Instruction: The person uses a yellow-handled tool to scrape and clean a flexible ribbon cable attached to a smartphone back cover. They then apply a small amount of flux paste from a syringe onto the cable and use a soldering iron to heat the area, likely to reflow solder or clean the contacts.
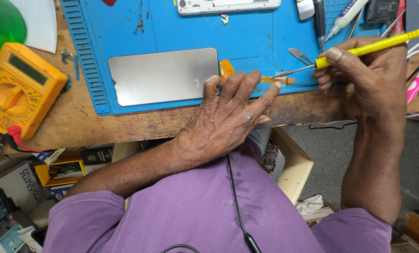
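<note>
One silver display panel [162, 76] is laid flat on the blue mat [251, 37] on the wooden counter [139, 124], and its one orange ribbon cable [277, 80] is pressed down by the spread fingers of the left hand [228, 115], which partly hide where cable meets panel. One yellow-handled tool [369, 47] is pinched in the closed right hand [364, 70], its metal tip set on the cable's end. One yellow multimeter [19, 89] is seen at the left, one white phone [228, 5] at the mat's far edge, and one scalpel blade [299, 55] just beside the tool.
</note>
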